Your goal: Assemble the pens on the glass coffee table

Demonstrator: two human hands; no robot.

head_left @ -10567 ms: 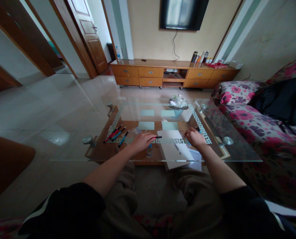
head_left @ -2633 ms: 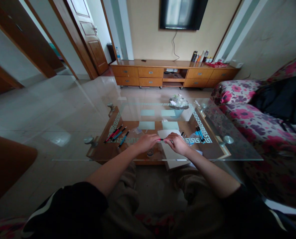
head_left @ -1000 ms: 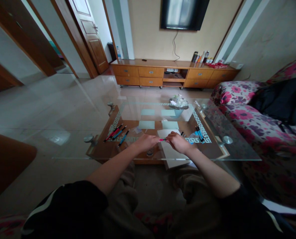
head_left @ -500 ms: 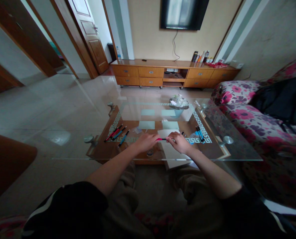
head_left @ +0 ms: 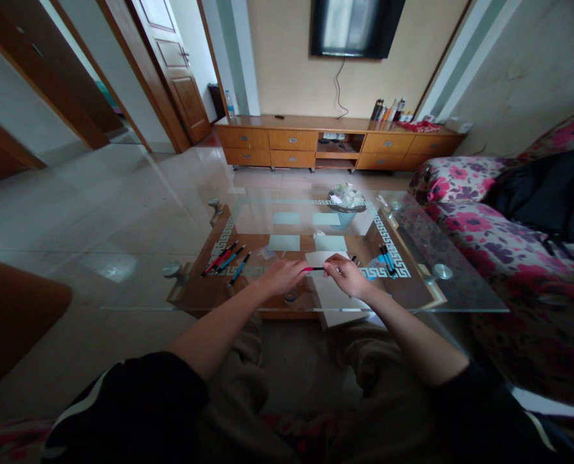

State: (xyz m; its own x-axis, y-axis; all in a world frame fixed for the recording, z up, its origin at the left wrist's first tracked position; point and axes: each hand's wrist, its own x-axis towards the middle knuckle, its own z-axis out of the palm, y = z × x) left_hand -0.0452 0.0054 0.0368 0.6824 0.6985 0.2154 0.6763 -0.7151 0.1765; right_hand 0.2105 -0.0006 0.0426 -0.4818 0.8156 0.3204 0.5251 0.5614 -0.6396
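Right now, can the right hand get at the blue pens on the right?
Probably yes, once freed: the right hand is holding the red and black pen with the left hand, but the blue pens lie uncovered to its right.

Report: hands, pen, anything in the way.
Left hand and right hand both on the red-and-black pen. Pen roughly level over glass table. Nothing visibly blocking; loose pens left, blue pens right.

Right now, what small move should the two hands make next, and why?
Perhaps the right hand should ease slightly away from the left hand, along the red-and-black pen: both hands grip it from opposite sides, lined up, with a short stretch showing between.
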